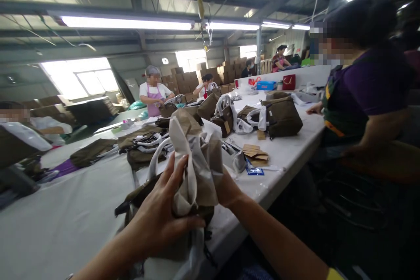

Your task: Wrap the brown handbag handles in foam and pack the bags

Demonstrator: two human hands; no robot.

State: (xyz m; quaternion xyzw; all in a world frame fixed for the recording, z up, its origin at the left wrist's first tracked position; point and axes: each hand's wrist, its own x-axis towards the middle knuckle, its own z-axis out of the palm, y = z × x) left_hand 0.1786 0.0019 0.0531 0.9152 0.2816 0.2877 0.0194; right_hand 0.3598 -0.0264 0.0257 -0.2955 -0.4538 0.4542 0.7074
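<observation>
Upright between my hands is a crumpled bundle of thin, pale paper (201, 166), whitish and light brown. My left hand (166, 208) grips its left side, fingers pointing up along it and the thumb crossing below. On the opposite side my right hand (229, 187) presses against the bundle, its fingertips hidden behind the sheets. Below, partly covered by my left hand and forearm, a dark olive-brown bag (173, 249) with a pale wrapped handle lies at the near table edge.
The long white table (85, 205) carries several olive-brown bags (284, 116) with wrapped handles. Brown cards (255, 154) and a blue packet (255, 169) lie to the right. A co-worker (367, 78) sits close at right; others work across the table. A blue box (266, 85) stands farther back.
</observation>
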